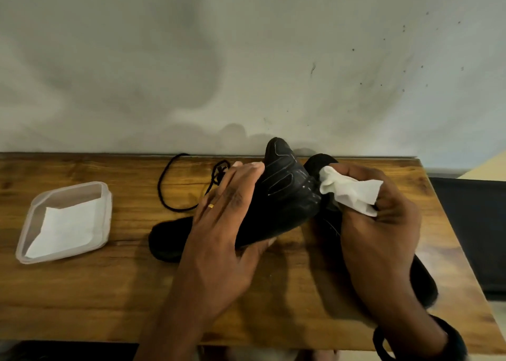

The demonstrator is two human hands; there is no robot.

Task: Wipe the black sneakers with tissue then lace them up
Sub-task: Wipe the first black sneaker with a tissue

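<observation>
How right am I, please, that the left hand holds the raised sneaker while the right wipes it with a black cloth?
The head view shows a white tissue in the right hand, not a black cloth; the left hand does hold the raised sneaker.

Far left on the counter (82,292) sat the container (105,196), a tissue sheet (65,226) lying in it. Centre, the left hand (219,223) held one sneaker (284,196) tilted, low end on the counter, the lace (161,185) behind it by the wall (246,59). Just right, the right hand (383,223) held the wadded tissue (350,193) beside that sneaker, the second sneaker (421,281) lying under and behind that hand.
</observation>
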